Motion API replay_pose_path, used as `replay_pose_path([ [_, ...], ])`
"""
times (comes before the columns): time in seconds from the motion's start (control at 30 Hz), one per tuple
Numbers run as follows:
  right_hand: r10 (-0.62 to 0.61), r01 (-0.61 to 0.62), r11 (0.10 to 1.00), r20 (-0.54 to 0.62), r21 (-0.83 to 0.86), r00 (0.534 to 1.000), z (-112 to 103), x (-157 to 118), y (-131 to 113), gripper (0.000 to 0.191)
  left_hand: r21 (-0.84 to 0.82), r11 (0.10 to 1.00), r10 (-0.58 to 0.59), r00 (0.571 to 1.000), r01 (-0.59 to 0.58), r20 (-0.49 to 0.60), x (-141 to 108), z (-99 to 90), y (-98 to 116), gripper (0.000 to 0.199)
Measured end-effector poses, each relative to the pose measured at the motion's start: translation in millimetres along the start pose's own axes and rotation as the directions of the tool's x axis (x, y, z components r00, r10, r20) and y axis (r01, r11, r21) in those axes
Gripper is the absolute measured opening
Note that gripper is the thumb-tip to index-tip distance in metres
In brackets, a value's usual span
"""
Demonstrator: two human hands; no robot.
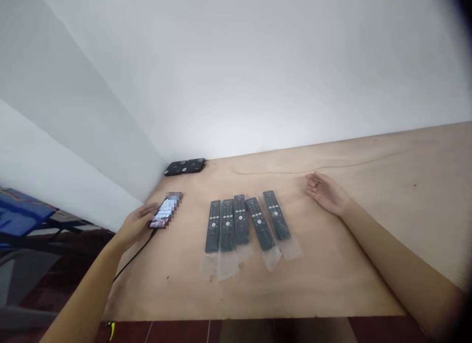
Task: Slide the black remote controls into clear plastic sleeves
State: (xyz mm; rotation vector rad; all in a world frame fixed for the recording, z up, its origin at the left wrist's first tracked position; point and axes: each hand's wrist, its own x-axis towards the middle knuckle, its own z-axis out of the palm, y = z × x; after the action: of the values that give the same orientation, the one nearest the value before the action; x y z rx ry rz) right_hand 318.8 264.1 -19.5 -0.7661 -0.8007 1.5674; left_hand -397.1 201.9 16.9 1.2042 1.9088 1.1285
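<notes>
At the left of the table my left hand (137,227) grips the left edge of a lit smartphone (165,213), its fingers partly hidden behind it. A black cable (138,253) runs from the phone's lower end. My right hand (326,191) rests on its side on the tabletop, palm turned inward, fingers loosely curled and holding nothing. Between the hands lie several dark remote controls in clear plastic sleeves, fanned side by side. The rightmost remote control (276,215) is nearest my right hand, and the leftmost remote control (213,227) is nearest the phone.
Two flat black boxes (184,167) sit in the far left corner against the white wall (265,77). The wooden table (324,279) ends at a front edge above a red tiled floor (177,331). Blue items (25,217) stand beyond the left side.
</notes>
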Motion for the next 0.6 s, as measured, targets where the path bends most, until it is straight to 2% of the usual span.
replay_pose_path([
  [0.07, 0.0, 0.0, 1.0, -0.004, 0.007, 1.0, 0, 0, 1, 0.021, -0.063, 0.998, 0.016, 0.997, -0.012, 0.07, 1, -6.5, -1, 0.064],
  [0.13, -0.003, 0.003, 1.0, -0.01, 0.012, 1.0, -1, 1, 2, 0.02, -0.1, 0.995, 0.027, 0.996, -0.019, 0.082, 4, -10.8, -4, 0.07],
  [0.4, 0.008, -0.007, 1.0, -0.011, 0.028, 1.0, -1, 2, 2, 0.026, -0.086, 0.996, 0.025, 0.998, -0.031, -0.065, 22, 2.8, -24, 0.061],
  [0.6, 0.003, -0.003, 0.999, -0.009, 0.035, 1.0, 0, 1, 1, 0.022, -0.098, 0.995, 0.025, 0.999, -0.029, -0.042, 21, -0.6, -20, 0.063],
])
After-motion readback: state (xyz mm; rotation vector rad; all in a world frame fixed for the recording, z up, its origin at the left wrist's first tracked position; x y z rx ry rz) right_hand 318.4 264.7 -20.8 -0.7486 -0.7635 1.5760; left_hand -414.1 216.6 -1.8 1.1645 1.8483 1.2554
